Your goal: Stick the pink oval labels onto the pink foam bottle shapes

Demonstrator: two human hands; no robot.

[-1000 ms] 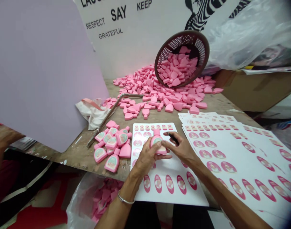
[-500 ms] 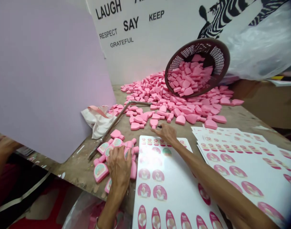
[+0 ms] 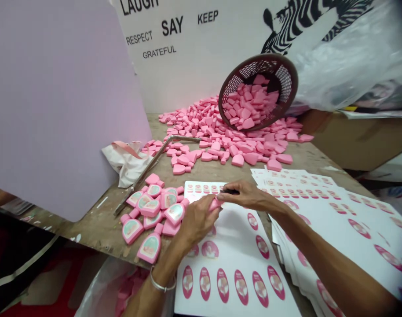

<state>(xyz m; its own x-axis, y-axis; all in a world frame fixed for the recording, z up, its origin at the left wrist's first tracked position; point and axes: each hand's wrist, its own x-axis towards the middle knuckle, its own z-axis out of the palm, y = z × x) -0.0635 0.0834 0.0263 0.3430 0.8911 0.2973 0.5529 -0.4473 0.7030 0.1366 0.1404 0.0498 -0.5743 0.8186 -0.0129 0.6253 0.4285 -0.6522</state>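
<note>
My left hand (image 3: 197, 220) is closed round a small pink toy bottle (image 3: 215, 204) above a sticker sheet (image 3: 234, 233). Fingers cover most of the bottle, so its face is hidden. My right hand (image 3: 246, 195) meets the left at the bottle's end, pinching a slim black tool (image 3: 232, 192) whose kind I cannot make out. The sheet bears pink oval and rounded stickers, with bare white patches. Left of it lies a small heap of pink bottles (image 3: 150, 207), many with a green-edged label facing up.
A brown mesh basket (image 3: 292, 99) lies tipped at the back, plain pink bottles (image 3: 204, 121) spilling from it. More sticker sheets (image 3: 336, 229) spread at right. A bent metal bar (image 3: 140, 178), white cloth bag (image 3: 125, 165) and lilac board (image 3: 65, 110) stand left. A plastic bag (image 3: 98, 281) hangs below.
A labelled bottle left my hands and my left hand touched the heap. My right hand reached to a plain bottle at the pile's front; both hands now meet over the sheet with a bottle.
</note>
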